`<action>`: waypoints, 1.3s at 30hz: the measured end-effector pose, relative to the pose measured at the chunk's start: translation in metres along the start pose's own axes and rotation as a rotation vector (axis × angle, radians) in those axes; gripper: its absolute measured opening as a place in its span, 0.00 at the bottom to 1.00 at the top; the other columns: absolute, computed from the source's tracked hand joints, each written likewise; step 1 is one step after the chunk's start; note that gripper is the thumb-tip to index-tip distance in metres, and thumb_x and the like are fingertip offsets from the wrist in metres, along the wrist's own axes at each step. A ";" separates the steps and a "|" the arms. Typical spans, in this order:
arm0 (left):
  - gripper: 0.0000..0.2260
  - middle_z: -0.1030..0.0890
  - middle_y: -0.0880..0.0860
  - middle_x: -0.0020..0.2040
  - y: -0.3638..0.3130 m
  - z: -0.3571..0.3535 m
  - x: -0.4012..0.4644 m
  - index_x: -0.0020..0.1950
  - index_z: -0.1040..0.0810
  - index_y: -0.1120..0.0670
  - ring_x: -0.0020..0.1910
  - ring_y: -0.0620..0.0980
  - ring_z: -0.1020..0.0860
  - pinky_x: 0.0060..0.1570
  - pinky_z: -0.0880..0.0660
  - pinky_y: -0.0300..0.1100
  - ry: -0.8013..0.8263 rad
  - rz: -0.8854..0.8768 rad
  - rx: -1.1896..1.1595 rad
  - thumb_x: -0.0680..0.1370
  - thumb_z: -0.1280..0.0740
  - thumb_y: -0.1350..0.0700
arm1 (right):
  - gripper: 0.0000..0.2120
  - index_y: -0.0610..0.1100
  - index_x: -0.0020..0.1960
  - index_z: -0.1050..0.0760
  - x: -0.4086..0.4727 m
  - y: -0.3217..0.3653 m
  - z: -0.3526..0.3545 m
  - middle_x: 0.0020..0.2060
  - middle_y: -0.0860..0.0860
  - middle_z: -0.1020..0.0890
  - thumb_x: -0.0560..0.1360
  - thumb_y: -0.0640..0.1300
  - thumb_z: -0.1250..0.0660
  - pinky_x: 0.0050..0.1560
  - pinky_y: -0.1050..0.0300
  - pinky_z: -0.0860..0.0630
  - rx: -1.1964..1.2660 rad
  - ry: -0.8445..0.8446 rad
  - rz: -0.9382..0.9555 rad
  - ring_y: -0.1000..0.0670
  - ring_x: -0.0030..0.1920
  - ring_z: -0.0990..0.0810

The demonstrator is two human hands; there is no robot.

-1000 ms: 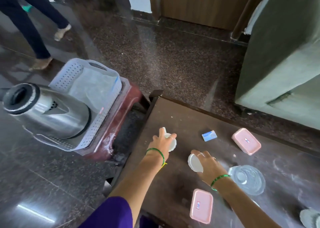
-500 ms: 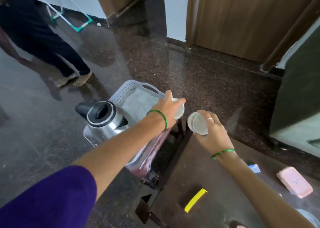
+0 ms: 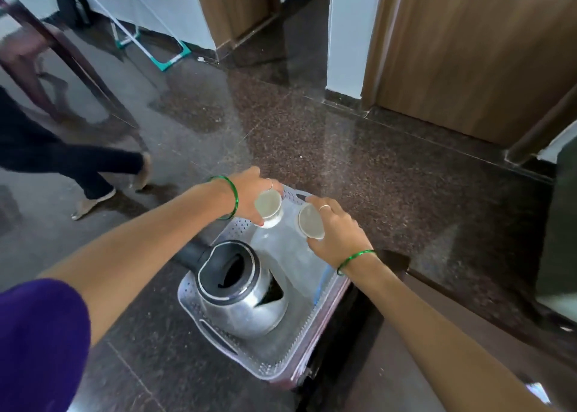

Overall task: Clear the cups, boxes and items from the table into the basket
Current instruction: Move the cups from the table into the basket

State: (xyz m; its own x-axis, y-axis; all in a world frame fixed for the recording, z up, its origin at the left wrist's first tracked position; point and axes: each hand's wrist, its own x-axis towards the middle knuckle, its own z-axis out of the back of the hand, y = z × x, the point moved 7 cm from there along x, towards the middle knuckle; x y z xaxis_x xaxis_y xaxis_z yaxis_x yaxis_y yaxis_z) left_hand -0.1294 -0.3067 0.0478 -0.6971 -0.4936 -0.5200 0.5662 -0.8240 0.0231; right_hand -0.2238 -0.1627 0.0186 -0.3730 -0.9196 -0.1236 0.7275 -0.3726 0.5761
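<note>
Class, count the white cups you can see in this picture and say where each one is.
2. One cup is in the left hand, one cup in the right hand, both above the basket. Others may be out of view.

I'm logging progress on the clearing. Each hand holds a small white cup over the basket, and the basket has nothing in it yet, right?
Not quite. The left hand and right hand each hold a white cup over the basket, but the head view shows a steel kettle already lying in it.
</note>
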 end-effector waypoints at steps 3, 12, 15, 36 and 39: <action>0.33 0.33 0.56 0.59 0.009 -0.017 0.020 0.71 0.34 0.41 0.53 0.59 0.24 0.49 0.28 0.43 0.016 -0.052 0.022 0.69 0.24 0.48 | 0.33 0.49 0.73 0.40 0.018 -0.006 -0.026 0.69 0.50 0.33 0.70 0.43 0.33 0.58 0.48 0.28 -0.015 0.049 -0.034 0.39 0.62 0.27; 0.33 0.35 0.56 0.62 0.017 -0.058 0.066 0.74 0.39 0.42 0.47 0.57 0.23 0.48 0.27 0.44 0.027 -0.186 0.138 0.72 0.28 0.48 | 0.35 0.48 0.73 0.43 0.051 -0.023 -0.076 0.69 0.48 0.34 0.71 0.47 0.31 0.58 0.46 0.29 -0.030 0.078 -0.121 0.39 0.63 0.28; 0.33 0.35 0.56 0.62 0.018 -0.062 0.078 0.75 0.39 0.44 0.48 0.58 0.22 0.48 0.26 0.45 0.009 -0.197 0.180 0.73 0.29 0.47 | 0.36 0.46 0.73 0.43 0.062 -0.023 -0.082 0.67 0.46 0.31 0.71 0.48 0.30 0.57 0.46 0.28 -0.044 0.052 -0.131 0.38 0.62 0.27; 0.37 0.38 0.55 0.70 0.021 -0.079 0.090 0.77 0.44 0.45 0.59 0.61 0.24 0.57 0.25 0.51 0.015 -0.130 0.131 0.74 0.28 0.53 | 0.37 0.46 0.73 0.46 0.062 -0.032 -0.091 0.66 0.45 0.37 0.72 0.45 0.29 0.52 0.43 0.25 -0.088 0.068 -0.205 0.40 0.66 0.33; 0.39 0.40 0.56 0.71 0.018 -0.064 0.082 0.77 0.43 0.45 0.60 0.63 0.25 0.59 0.26 0.52 -0.028 -0.103 0.085 0.72 0.26 0.54 | 0.33 0.46 0.73 0.43 0.043 -0.033 -0.073 0.66 0.47 0.35 0.73 0.46 0.31 0.51 0.43 0.26 -0.051 0.019 -0.165 0.40 0.64 0.31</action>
State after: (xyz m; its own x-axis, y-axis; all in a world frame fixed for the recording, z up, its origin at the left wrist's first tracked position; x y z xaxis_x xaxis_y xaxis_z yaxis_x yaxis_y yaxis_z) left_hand -0.1480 -0.3442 -0.0492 -0.7625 -0.4116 -0.4991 0.4522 -0.8908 0.0437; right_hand -0.2220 -0.1986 -0.0648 -0.4792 -0.8472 -0.2293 0.6855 -0.5244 0.5051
